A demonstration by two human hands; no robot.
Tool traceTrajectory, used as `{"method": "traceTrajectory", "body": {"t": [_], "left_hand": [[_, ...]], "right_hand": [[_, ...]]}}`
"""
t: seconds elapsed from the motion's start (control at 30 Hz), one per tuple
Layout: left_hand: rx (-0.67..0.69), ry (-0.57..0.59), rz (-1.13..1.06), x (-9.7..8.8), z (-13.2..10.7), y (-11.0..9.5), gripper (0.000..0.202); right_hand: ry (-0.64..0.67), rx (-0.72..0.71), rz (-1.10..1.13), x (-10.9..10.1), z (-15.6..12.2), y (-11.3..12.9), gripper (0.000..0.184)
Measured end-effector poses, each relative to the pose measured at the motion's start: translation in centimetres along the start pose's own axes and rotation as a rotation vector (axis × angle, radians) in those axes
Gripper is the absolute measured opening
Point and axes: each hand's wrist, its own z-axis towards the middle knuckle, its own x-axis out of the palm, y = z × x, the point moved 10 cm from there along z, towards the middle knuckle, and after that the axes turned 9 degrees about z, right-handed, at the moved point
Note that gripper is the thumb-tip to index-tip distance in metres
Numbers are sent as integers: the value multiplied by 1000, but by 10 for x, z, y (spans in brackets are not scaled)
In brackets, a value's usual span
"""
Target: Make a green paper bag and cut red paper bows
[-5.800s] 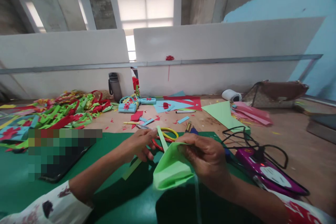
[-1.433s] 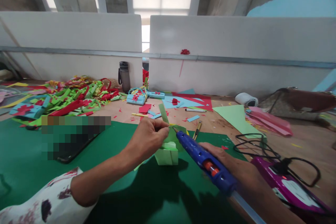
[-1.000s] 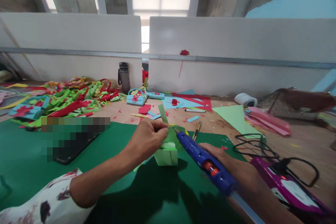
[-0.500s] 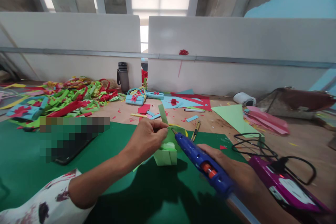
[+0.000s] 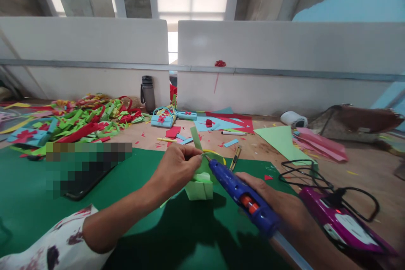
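My right hand is wrapped around a blue hot glue gun, with a clear glue stick sticking out of its back end. The gun's nozzle points up and left, right beside the fingertips of my left hand. Those fingertips are closed in a pinch on a green paper strip that rises behind them. Just below stands a small light green paper box on the green mat. A thin yellow curved piece shows behind the nozzle. Part of the strip is hidden by my fingers.
A dark phone lies on the mat at left. Beyond are a pile of paper scraps, a bottle, blue paper bags and a box cutter. At right lie a purple power strip and black cable.
The view has shifted very slightly. Both hands, the glue gun and the paper box keep nearly the same positions.
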Motion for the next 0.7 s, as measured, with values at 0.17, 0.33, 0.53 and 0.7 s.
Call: {"method": "traceTrajectory", "body": {"t": [0.17,0.33,0.53,0.7], "left_hand": [[6,-7,-1,0,1,1,23],[8,5,-5,1,2,1,25],[3,-2,-2,0,0,-2,24],[-12,-14,-1,-1,0,-1,24]], "right_hand": [[-7,19,-38,-2,-1,-3,43],[31,-10,-38,1,-3,-1,44],[-5,23,-51,0,-5,-9,44],[7,50,-74,-1,-10,-22,42]]}}
